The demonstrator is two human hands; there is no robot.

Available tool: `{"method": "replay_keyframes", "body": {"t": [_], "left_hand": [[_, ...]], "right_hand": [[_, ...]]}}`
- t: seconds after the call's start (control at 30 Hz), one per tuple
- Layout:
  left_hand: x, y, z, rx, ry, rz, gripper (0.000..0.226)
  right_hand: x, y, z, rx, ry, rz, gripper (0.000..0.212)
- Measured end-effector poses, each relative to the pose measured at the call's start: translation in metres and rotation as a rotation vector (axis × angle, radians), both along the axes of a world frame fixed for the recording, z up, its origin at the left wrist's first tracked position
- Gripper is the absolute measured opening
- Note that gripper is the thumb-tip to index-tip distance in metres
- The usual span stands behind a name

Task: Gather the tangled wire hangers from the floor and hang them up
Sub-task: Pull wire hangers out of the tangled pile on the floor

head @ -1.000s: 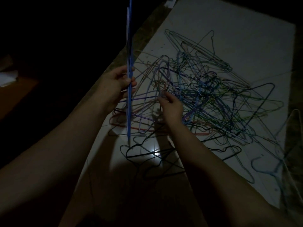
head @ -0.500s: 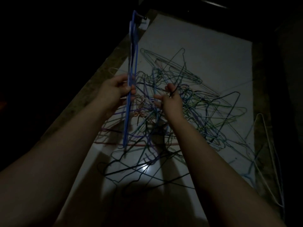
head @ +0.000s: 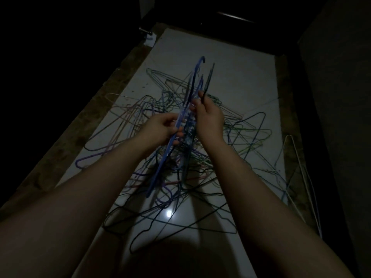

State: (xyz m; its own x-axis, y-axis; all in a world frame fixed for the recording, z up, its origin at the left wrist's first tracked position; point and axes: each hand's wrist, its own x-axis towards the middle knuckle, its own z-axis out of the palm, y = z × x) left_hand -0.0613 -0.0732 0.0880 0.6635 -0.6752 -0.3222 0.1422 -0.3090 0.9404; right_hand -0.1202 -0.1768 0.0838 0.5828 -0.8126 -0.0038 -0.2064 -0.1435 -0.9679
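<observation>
Currently, both hands are raised above the floor and each is closed around wire. The left hand [head: 162, 129] grips a bundle of blue hangers [head: 158, 171] near the bundle's middle, with the fingers curled round the wires and the thumb on the near side. The bundle stands steeply tilted: its lower end points down toward the person, and its hooked upper end leans away and to the right. The right hand [head: 208, 119] sits just beside the bundle, on its right, and pinches a single dark hanger [head: 208, 81] between the thumb and the fingertips. This dark hanger rises from the hand roughly parallel to the upper part of the bundle and close to it; whether the two touch cannot be determined. The remaining hangers lie below the hands as a tangled pile [head: 192, 177] spread across a pale glossy floor [head: 230, 63]. The wires in the pile are purple, pink, green, teal and black, and they cross one another in many places. One white hanger [head: 300, 167] lies apart from the pile at the right edge of the pale floor. A dark mottled strip [head: 80, 133] borders the floor on the left. A small bright reflection [head: 168, 213] shows on the floor between the forearms.
</observation>
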Motion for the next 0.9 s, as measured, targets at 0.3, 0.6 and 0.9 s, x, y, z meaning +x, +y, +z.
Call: {"method": "replay_keyframes", "body": {"t": [0.3,0.6,0.9], "left_hand": [[-0.025,-0.038,0.001,0.018,-0.098,-0.220,0.028],[-0.041,-0.048,0.008,-0.038,0.003,-0.212,0.025],[-0.060,-0.063,0.008,0.031,-0.032,-0.158,0.018]], "right_hand": [[-0.001,-0.017,-0.008,-0.074,-0.020,-0.248,0.034],[-0.018,-0.029,-0.006,-0.099,-0.083,-0.339,0.030],[-0.040,-0.043,-0.014,-0.091,-0.048,-0.266,0.025]]}}
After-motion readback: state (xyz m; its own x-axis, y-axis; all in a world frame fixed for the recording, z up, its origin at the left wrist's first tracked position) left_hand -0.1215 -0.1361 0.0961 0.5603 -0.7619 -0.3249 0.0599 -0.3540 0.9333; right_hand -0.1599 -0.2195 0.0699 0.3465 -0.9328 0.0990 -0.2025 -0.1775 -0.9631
